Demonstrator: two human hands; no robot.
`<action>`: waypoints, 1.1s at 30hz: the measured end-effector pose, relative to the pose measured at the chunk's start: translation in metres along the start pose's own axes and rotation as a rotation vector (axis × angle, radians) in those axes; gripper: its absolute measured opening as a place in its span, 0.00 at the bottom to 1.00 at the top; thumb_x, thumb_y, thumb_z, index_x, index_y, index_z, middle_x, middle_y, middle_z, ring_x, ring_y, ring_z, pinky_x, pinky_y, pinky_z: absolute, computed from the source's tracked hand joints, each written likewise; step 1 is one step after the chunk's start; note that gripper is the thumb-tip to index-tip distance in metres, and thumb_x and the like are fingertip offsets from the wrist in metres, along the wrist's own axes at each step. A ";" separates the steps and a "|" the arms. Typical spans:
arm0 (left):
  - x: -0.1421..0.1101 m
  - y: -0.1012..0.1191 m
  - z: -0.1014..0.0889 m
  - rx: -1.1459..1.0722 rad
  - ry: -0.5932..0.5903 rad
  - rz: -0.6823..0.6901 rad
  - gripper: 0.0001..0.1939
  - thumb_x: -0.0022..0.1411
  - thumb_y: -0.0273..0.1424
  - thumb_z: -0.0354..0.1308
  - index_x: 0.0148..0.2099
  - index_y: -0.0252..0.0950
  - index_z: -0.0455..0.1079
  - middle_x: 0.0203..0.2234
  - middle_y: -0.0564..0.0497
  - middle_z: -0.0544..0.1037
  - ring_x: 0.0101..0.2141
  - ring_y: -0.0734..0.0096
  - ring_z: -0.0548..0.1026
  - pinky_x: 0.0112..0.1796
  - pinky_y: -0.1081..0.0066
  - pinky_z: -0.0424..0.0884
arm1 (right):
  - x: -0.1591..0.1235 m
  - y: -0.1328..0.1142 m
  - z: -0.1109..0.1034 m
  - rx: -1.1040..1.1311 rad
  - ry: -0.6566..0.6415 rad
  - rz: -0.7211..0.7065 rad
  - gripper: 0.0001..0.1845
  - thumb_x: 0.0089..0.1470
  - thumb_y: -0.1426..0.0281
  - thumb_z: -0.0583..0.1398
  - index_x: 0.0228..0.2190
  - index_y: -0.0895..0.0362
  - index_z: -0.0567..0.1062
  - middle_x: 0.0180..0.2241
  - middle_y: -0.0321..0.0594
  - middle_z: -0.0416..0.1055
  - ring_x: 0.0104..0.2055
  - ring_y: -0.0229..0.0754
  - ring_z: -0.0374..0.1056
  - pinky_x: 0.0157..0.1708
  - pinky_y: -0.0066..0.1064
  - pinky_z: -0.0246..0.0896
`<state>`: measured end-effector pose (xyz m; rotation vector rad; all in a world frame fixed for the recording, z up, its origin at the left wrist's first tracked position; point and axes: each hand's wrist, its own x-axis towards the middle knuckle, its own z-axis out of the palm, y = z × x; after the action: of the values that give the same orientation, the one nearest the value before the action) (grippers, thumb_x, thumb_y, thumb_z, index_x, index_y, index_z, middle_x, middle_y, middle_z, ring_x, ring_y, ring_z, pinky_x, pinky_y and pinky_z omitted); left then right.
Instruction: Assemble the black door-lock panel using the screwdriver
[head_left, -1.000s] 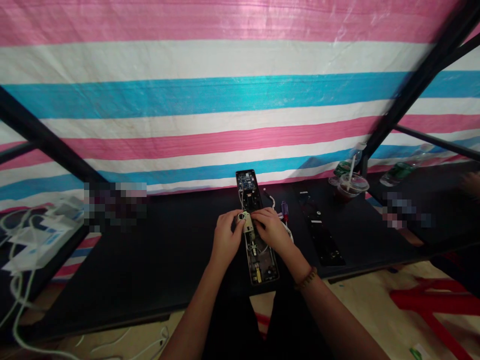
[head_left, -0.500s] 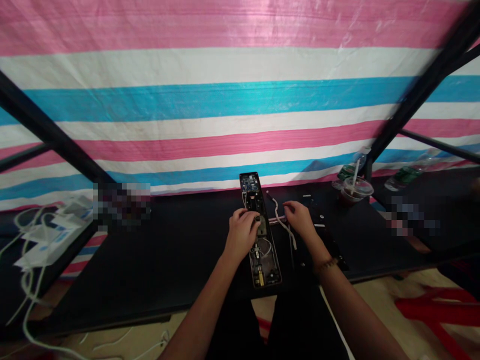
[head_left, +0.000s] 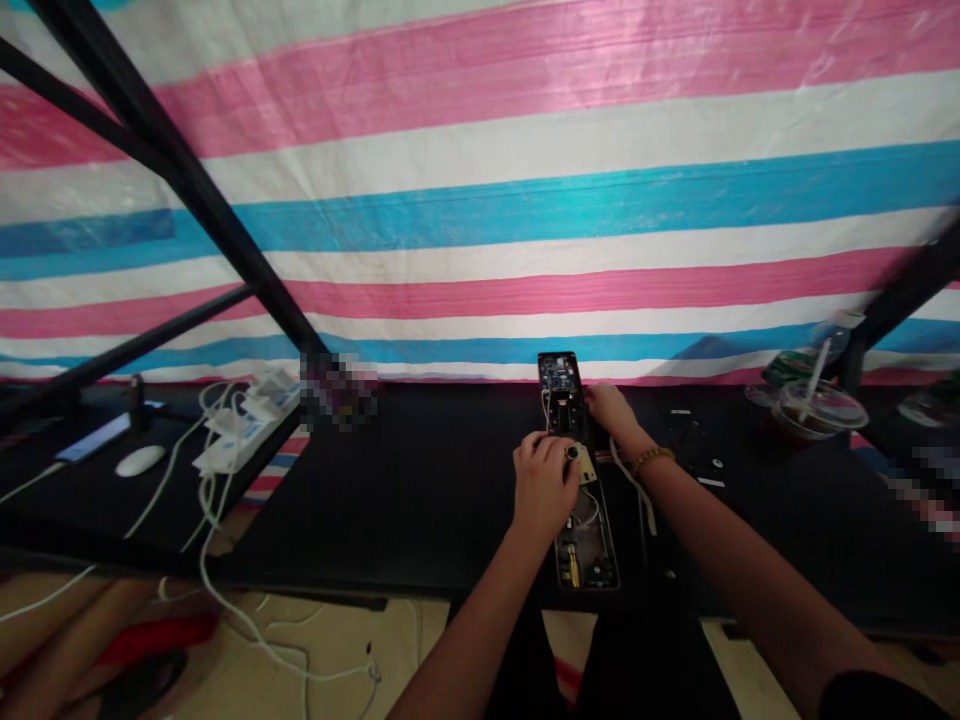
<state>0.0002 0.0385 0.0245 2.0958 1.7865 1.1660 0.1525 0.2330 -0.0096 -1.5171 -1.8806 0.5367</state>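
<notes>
A long, narrow opened electronic device [head_left: 604, 545] lies lengthwise before me on the black table. Its far end shows a blue circuit board [head_left: 556, 374]; near its close end are thin white wires and a brass-coloured cylinder [head_left: 574, 568]. My left hand [head_left: 546, 482] is closed over the left edge of the casing, fingertips at a pale plate [head_left: 586, 466] with a dark round part. At the right side of the device's upper half is my right hand [head_left: 611, 412], its fingers bent together; what they hold, if anything, is hidden. A white strap [head_left: 643, 500] runs beneath the right forearm.
Small loose parts [head_left: 718, 464] lie right of the device. Farther right stand a lidded plastic cup [head_left: 817, 412] with a straw and a plastic bottle. At left are a white power strip [head_left: 244, 435] with trailing cables, a mouse [head_left: 141, 461] and a phone [head_left: 101, 438].
The view has swung left. My right hand has moved away from me and closer to the device's upper right side. My left hand stays on the casing.
</notes>
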 end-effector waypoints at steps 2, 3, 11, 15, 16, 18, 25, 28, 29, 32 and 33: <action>0.001 0.001 0.001 0.001 0.022 -0.016 0.10 0.65 0.30 0.60 0.49 0.39 0.73 0.45 0.46 0.80 0.54 0.51 0.67 0.54 0.50 0.64 | -0.001 0.001 -0.006 0.074 0.066 0.007 0.04 0.51 0.74 0.63 0.31 0.60 0.78 0.34 0.51 0.80 0.41 0.49 0.76 0.48 0.38 0.66; 0.002 0.001 0.002 -0.001 0.022 -0.018 0.10 0.64 0.29 0.60 0.48 0.39 0.74 0.44 0.46 0.80 0.53 0.51 0.67 0.53 0.50 0.64 | -0.002 0.001 -0.010 0.120 0.109 0.012 0.06 0.53 0.72 0.62 0.34 0.61 0.78 0.35 0.51 0.80 0.41 0.48 0.76 0.47 0.39 0.67; -0.005 -0.004 0.008 -0.003 0.057 -0.038 0.14 0.65 0.29 0.57 0.53 0.43 0.74 0.62 0.43 0.68 0.60 0.48 0.62 0.58 0.42 0.63 | -0.035 -0.009 -0.025 0.643 0.299 0.079 0.19 0.51 0.56 0.64 0.33 0.60 0.77 0.27 0.43 0.78 0.27 0.44 0.76 0.31 0.35 0.73; -0.015 -0.002 0.017 -0.072 0.039 -0.065 0.23 0.67 0.31 0.55 0.63 0.40 0.65 0.71 0.39 0.52 0.66 0.45 0.57 0.62 0.42 0.60 | -0.055 -0.016 -0.022 0.713 0.252 0.085 0.21 0.43 0.54 0.70 0.31 0.59 0.80 0.27 0.44 0.79 0.30 0.46 0.76 0.34 0.37 0.73; -0.017 -0.002 0.019 -0.096 0.018 -0.081 0.25 0.67 0.32 0.55 0.65 0.39 0.63 0.71 0.39 0.49 0.67 0.45 0.56 0.63 0.44 0.60 | -0.059 -0.018 -0.022 0.699 0.224 0.066 0.21 0.42 0.55 0.71 0.32 0.59 0.81 0.30 0.45 0.80 0.32 0.47 0.77 0.36 0.38 0.73; -0.017 -0.001 0.021 -0.140 -0.036 -0.134 0.25 0.69 0.34 0.53 0.67 0.39 0.61 0.72 0.37 0.46 0.67 0.46 0.57 0.62 0.48 0.62 | -0.062 -0.026 -0.024 0.603 0.193 -0.017 0.21 0.44 0.55 0.70 0.34 0.58 0.82 0.35 0.47 0.81 0.36 0.49 0.77 0.39 0.40 0.73; -0.012 0.000 0.019 -0.300 -0.106 -0.297 0.20 0.70 0.34 0.51 0.62 0.41 0.64 0.64 0.36 0.62 0.56 0.54 0.74 0.56 0.55 0.69 | -0.036 -0.071 -0.045 -0.050 0.120 -0.254 0.13 0.61 0.69 0.57 0.38 0.57 0.82 0.36 0.45 0.80 0.36 0.46 0.76 0.41 0.35 0.69; -0.017 -0.002 0.021 -0.383 -0.031 -0.297 0.19 0.72 0.33 0.48 0.62 0.39 0.63 0.59 0.38 0.69 0.58 0.59 0.71 0.59 0.57 0.66 | -0.017 -0.084 -0.052 -0.184 0.016 -0.191 0.14 0.63 0.72 0.55 0.43 0.57 0.80 0.33 0.42 0.81 0.32 0.42 0.76 0.36 0.31 0.68; -0.019 -0.003 0.023 -0.410 -0.004 -0.294 0.19 0.72 0.33 0.48 0.62 0.38 0.63 0.57 0.39 0.71 0.59 0.60 0.71 0.60 0.57 0.65 | -0.011 -0.087 -0.053 -0.211 0.002 -0.184 0.13 0.63 0.72 0.56 0.43 0.57 0.80 0.33 0.42 0.81 0.32 0.42 0.76 0.35 0.30 0.67; -0.026 -0.005 0.026 -0.467 0.037 -0.283 0.18 0.72 0.32 0.47 0.61 0.37 0.63 0.55 0.39 0.73 0.58 0.61 0.71 0.60 0.57 0.65 | -0.001 -0.091 -0.055 -0.312 -0.050 -0.196 0.10 0.61 0.74 0.58 0.38 0.58 0.81 0.35 0.45 0.81 0.37 0.44 0.76 0.39 0.30 0.66; -0.027 -0.005 0.027 -0.474 0.040 -0.279 0.18 0.71 0.32 0.48 0.60 0.37 0.64 0.55 0.40 0.73 0.57 0.61 0.71 0.59 0.57 0.65 | 0.000 -0.092 -0.055 -0.351 -0.078 -0.206 0.10 0.60 0.75 0.58 0.36 0.58 0.82 0.36 0.47 0.81 0.39 0.45 0.76 0.41 0.31 0.65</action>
<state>0.0140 0.0251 -0.0092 1.5171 1.5565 1.3877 0.1271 0.2059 0.0904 -1.5070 -2.2501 0.1790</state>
